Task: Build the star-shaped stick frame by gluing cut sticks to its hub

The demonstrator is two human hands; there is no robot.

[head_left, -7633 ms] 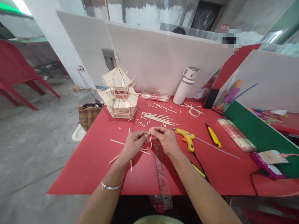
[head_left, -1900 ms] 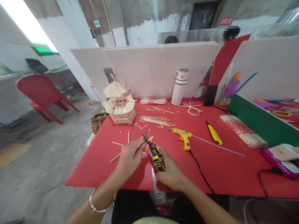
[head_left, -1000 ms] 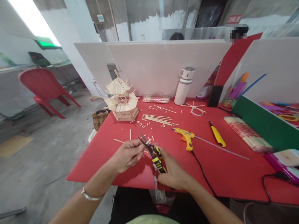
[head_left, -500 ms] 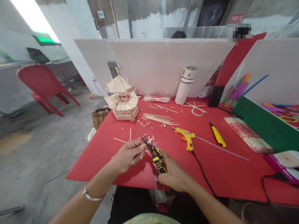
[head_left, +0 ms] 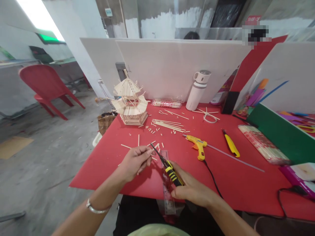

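My right hand (head_left: 190, 186) is wrapped round the black and yellow handles of long-nose pliers (head_left: 173, 174). Their thin dark jaws look closed and point up and left, with the tip beside my left fingertips. My left hand (head_left: 136, 161) is closed in a pinch above the red tabletop; whatever lies between its fingers is too small or hidden to make out. Short cut wooden sticks (head_left: 157, 146) lie scattered just beyond both hands. Under the pliers, a clear ruler (head_left: 168, 193) reaches over the table's front edge.
A pagoda model of sticks (head_left: 131, 106) stands at the back left, with longer sticks (head_left: 168, 125) to its right. A yellow glue gun (head_left: 198, 144), a yellow utility knife (head_left: 230, 144) and a packet of sticks (head_left: 264, 144) lie rightward. Behind stands a white flask (head_left: 196, 93).
The pliers' jaws have come together from being spread. My right hand and the pliers have shifted slightly down and right. My left hand keeps its pinch in nearly the same place.
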